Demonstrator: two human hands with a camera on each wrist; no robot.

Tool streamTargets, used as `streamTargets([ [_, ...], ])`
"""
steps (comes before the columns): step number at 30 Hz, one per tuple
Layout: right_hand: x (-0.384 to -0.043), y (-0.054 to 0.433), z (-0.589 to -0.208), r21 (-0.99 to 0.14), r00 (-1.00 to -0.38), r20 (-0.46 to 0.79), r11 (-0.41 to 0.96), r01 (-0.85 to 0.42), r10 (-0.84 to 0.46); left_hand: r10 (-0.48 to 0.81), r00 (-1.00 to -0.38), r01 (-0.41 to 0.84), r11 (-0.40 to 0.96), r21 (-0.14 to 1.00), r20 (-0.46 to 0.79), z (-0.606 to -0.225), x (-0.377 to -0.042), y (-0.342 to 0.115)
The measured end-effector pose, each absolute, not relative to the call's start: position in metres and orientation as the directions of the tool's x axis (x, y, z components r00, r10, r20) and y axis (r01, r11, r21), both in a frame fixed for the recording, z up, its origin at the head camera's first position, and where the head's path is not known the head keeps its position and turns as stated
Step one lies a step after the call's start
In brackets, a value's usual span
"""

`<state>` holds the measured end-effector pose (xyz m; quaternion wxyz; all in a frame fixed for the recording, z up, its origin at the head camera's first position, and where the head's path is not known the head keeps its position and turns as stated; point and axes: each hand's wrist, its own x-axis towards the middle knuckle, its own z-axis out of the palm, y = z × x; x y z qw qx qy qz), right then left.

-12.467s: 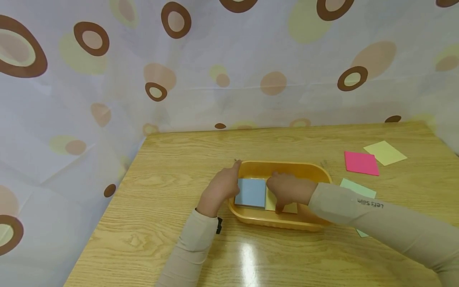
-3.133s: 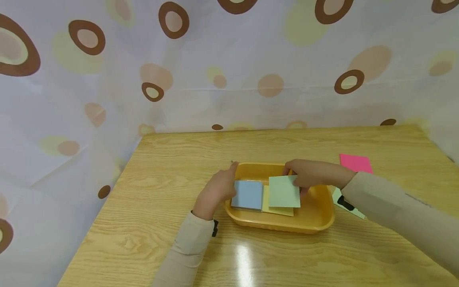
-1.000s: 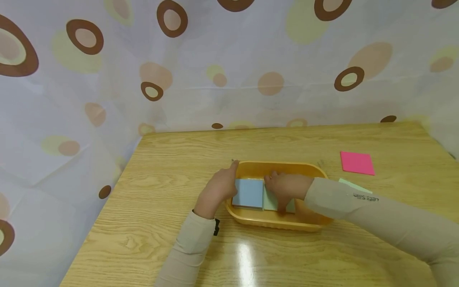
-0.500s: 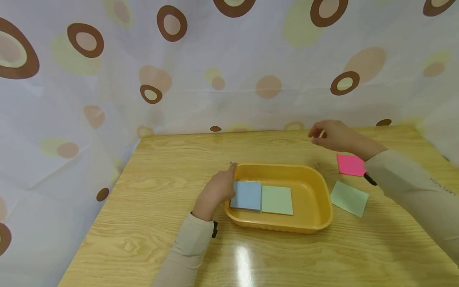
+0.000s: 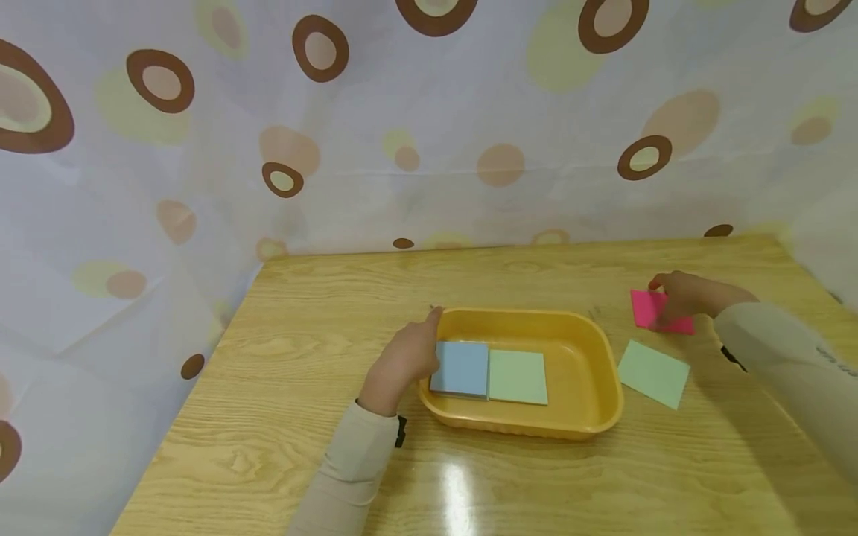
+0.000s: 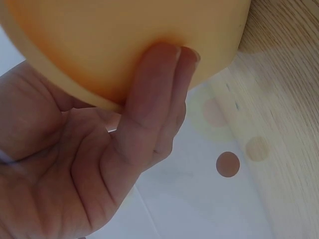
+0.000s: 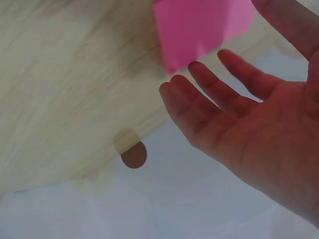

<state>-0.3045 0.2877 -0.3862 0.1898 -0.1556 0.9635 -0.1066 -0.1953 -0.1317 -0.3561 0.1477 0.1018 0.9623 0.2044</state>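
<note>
My left hand [image 5: 405,361] grips the left end of an orange plastic tray [image 5: 590,372]. In the left wrist view its fingers [image 6: 149,94] press against the tray wall [image 6: 99,30], with the thumb side at the rim. Inside the tray a blue sticky-note pad [image 5: 462,367] lies beside a light green sticky-note pad [image 5: 518,376]. My right hand [image 5: 687,294] is over a pink sticky-note pad [image 5: 643,309] on the table, covering part of it. In the right wrist view its fingers [image 7: 219,94] are spread and extended, fingertips close to the pink pad's edge [image 7: 199,30].
Another light green sticky-note pad [image 5: 653,374] lies on the wooden table [image 5: 302,335], between the tray's right end and the right sleeve. A patterned white cloth [image 5: 442,201] hangs behind and to the left of the table.
The right hand laid a light green pad over the yellow one in the tray, lifted away and moved right to the pink pad. A yellow pad left the table's back right. Left hand stayed.
</note>
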Motion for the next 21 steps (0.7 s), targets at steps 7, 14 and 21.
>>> streamTargets([
  [7, -0.306, 0.293, -0.393, -0.255, -0.892, -0.281, 0.924, -0.285, -0.353, 0.254, -0.937, 0.138, 0.901, 0.412, -0.241, -0.356, -0.195, -0.131],
  [14, -0.303, 0.297, -0.393, -0.270, -0.900, -0.299, 0.933, -0.238, -0.316, 0.253, -0.938, 0.139, 0.899, 0.415, -0.235, -0.354, -0.194, -0.131],
  [21, -0.299, 0.303, -0.397, -0.346, -0.913, -0.275, 0.917, -0.198, -0.301, 0.248, -0.936, 0.128, 0.900, 0.417, -0.248, -0.355, -0.194, -0.130],
])
